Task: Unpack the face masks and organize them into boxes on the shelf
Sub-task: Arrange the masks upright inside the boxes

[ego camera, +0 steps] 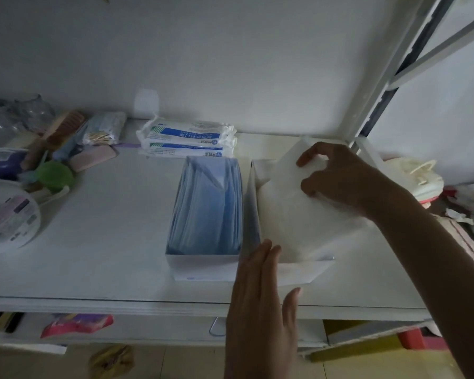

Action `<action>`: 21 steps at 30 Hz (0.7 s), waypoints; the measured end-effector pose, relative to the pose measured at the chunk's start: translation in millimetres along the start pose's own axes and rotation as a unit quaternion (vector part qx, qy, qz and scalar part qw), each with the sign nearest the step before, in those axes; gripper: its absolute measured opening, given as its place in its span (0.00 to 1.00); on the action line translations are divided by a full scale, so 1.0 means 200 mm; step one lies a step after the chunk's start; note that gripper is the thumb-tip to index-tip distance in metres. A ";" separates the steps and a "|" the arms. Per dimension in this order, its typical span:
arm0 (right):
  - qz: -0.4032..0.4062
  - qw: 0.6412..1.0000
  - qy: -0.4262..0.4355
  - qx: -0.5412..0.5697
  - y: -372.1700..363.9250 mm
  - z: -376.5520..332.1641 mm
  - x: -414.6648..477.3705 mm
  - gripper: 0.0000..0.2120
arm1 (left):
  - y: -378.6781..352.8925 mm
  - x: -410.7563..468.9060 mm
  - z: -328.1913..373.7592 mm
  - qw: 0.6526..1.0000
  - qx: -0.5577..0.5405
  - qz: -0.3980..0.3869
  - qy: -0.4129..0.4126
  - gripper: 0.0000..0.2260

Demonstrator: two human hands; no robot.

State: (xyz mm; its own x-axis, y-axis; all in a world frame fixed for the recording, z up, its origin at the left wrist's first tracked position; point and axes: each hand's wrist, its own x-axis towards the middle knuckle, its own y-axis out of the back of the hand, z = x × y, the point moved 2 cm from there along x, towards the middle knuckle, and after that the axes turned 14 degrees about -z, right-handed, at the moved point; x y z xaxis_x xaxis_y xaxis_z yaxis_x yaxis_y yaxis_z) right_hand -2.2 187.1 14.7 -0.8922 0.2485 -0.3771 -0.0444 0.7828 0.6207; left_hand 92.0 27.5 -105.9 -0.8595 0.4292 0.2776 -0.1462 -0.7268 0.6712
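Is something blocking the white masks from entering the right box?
Nothing visible does. The right hand holds the white masks tilted over the open right box; the left hand rests at its front corner.

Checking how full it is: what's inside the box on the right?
A stack of white masks, gripped by the right hand, sits tilted in the right box. The left hand is flat at its near edge. The box's bottom is covered by the stack.
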 end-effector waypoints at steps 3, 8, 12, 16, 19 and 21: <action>0.003 1.000 0.000 -0.009 0.00 -0.01 0.01 0.18 | 0.01 0.02 -0.01 0.998 0.057 -0.028 0.005 0.19; 0.015 0.987 0.011 0.158 0.02 -0.09 -0.01 0.18 | 0.03 0.07 0.02 0.988 0.098 -0.114 0.046 0.23; 0.004 0.979 0.001 0.205 -0.02 -0.07 0.00 0.18 | 0.02 0.09 0.01 0.983 0.118 -0.130 0.050 0.27; 0.015 0.989 -0.018 0.146 -0.04 0.02 0.03 0.19 | 0.02 0.09 0.01 0.984 0.126 -0.122 0.040 0.30; 0.016 0.997 0.008 0.075 -0.05 0.04 0.05 0.19 | 0.02 0.08 0.01 0.984 0.122 -0.124 0.042 0.30; 0.010 0.999 0.035 0.018 -0.06 0.01 0.04 0.19 | 0.02 0.08 0.01 0.985 0.109 -0.122 0.046 0.30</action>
State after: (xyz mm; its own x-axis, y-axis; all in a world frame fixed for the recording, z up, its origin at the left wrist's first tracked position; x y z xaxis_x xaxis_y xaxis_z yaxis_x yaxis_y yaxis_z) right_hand -8.3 181.2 1.7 -0.9221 0.2248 -0.3150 -0.0113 0.7980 0.6026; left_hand 79.6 32.8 -96.8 -0.8541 0.5190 0.0322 -0.2542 -0.4708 0.8448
